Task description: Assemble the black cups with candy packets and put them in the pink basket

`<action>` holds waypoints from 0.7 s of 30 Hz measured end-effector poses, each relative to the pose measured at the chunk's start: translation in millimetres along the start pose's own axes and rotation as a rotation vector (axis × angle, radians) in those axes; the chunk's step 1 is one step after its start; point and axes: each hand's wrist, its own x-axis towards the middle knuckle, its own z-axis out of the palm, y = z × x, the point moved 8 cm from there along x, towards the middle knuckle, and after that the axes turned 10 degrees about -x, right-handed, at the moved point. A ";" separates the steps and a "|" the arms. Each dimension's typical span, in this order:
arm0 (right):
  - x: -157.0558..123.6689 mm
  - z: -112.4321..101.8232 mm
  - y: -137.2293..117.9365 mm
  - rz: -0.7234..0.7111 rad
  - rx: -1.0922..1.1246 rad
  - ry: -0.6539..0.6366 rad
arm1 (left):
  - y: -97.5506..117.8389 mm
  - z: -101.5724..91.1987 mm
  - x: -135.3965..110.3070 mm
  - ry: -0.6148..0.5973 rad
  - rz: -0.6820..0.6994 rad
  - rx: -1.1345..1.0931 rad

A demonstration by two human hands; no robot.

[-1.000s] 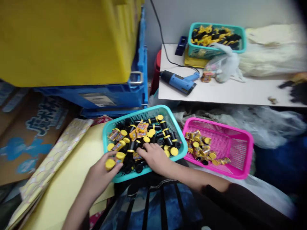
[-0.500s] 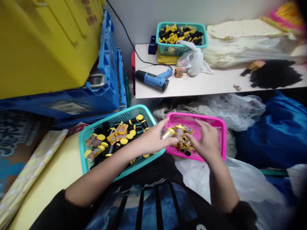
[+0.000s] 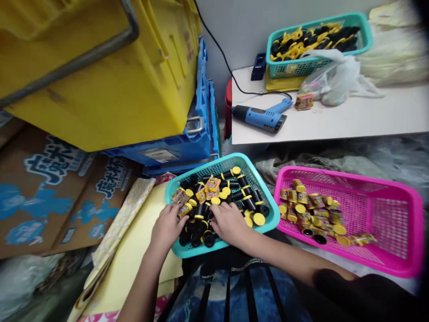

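Both hands reach into a turquoise basket point(image 3: 244, 161) on my lap. It is filled with black tubes with yellow caps point(image 3: 248, 202), and several small orange printed sleeves point(image 3: 212, 184) lie on top. At the basket's left side, my left hand point(image 3: 167, 226) has its thumb and fingers apart beside a sleeved tube. My right hand point(image 3: 231, 223) comes over the front rim with its fingers apart, touching black tubes near the middle; some fingertips are hidden. To the right, a pink basket point(image 3: 382, 183) holds a pile of sleeved tubes point(image 3: 320, 214) at its left end.
On the white table point(image 3: 362, 118) lie a blue heat gun point(image 3: 261, 117) with a black cord, a stack of orange sleeves point(image 3: 304, 102) and a tied plastic bag point(image 3: 335, 78). Another turquoise basket point(image 3: 276, 69) stands behind. Yellow and blue crates point(image 3: 144, 98) rise at the left.
Both hands have moved left from over the pink basket into the turquoise basket. The sleeved pieces that were by my hands now lie in the pink basket. The view has swung left.
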 end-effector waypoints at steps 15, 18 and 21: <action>109.7 -38.7 -24.4 -0.278 -0.170 -0.094 | -48.6 -23.7 25.2 0.181 -0.178 -0.278; 128.4 -14.9 -48.4 -0.406 -0.244 -0.223 | -57.3 -15.5 47.8 0.033 -0.226 -0.164; 141.4 -3.8 -55.3 -0.401 -0.286 -0.310 | -60.6 -5.3 63.8 -0.098 -0.218 -0.087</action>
